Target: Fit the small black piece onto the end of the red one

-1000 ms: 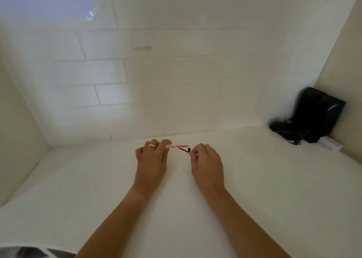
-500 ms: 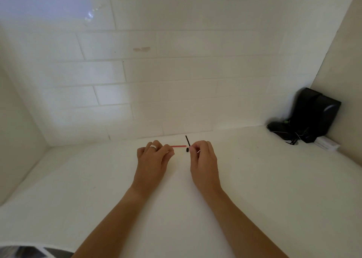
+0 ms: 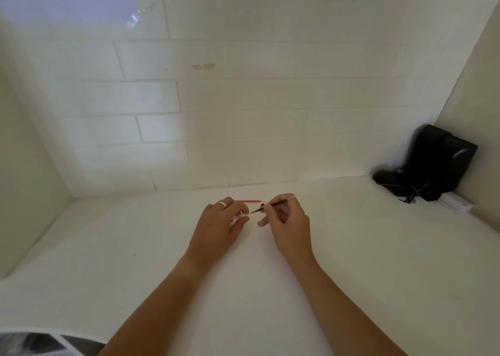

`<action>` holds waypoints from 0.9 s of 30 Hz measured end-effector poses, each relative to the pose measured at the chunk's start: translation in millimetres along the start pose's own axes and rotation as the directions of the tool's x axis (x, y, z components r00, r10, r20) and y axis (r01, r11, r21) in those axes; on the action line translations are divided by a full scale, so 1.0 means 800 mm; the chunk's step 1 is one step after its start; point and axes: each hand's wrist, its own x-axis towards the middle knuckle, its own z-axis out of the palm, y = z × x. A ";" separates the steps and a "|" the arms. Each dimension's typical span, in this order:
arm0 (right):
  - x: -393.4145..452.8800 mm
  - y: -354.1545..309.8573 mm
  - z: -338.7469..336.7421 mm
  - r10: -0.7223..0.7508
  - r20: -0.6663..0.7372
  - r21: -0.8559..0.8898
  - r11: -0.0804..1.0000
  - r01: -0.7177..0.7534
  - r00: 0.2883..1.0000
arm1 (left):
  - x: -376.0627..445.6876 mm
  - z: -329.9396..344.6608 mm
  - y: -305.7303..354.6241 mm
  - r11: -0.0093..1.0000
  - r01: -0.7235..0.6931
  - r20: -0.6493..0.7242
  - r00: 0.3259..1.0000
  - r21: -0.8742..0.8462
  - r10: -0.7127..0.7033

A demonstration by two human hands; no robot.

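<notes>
The fingertips (image 3: 266, 205) of the right hand (image 3: 290, 224) pinched a thin black stick (image 3: 273, 205), its pointed dark tip aimed at the left hand (image 3: 219, 224). That hand's fingers were curled, thumb and forefinger pinching something small and pale that I could not make out. A thin red stick (image 3: 251, 201) showed just beyond the left knuckles; whether it was held or lay on the counter I could not tell. Both sticks looked feather-light, stiff and slender enough to snap or slip, so a fingertip pinch near the middle seemed the sensible hold. They worked over a smooth white counter (image 3: 378, 261), backed by a white tiled wall (image 3: 243, 98), with a black device (image 3: 438, 163) and its cables in the right corner.
</notes>
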 end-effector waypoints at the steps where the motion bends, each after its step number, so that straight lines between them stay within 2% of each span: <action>1: 0.000 0.000 -0.001 0.011 0.004 0.018 1.000 -0.011 1.000 | 0.000 0.000 0.000 1.000 0.000 0.004 1.000 -0.011 0.000; 8: 0.003 0.000 -0.001 0.055 0.054 0.039 0.998 -0.057 0.997 | 0.001 -0.001 0.002 0.999 -0.021 0.006 1.000 -0.044 0.021; 12: 0.003 0.000 0.002 0.058 0.136 -0.021 0.998 -0.055 0.989 | 0.001 -0.002 0.005 0.997 -0.049 -0.001 0.999 -0.056 0.049; 15: 0.003 0.001 0.004 0.067 0.064 -0.054 0.997 -0.064 0.996 | 0.002 -0.002 0.003 0.998 -0.039 -0.011 0.999 -0.052 0.038; 19: 0.006 0.005 -0.002 0.107 -0.089 0.065 0.993 -0.102 0.990 | 0.001 -0.001 0.003 0.998 -0.022 -0.021 1.000 -0.050 0.021; 24: 0.006 0.009 0.002 0.053 0.106 -0.082 0.996 -0.045 0.993 | 0.001 -0.003 0.005 0.996 -0.043 -0.018 0.999 -0.072 0.042; 27: 0.005 0.009 0.006 0.036 0.021 -0.124 0.992 -0.034 0.999 | 0.001 -0.003 0.004 0.995 -0.036 -0.021 0.999 -0.092 0.034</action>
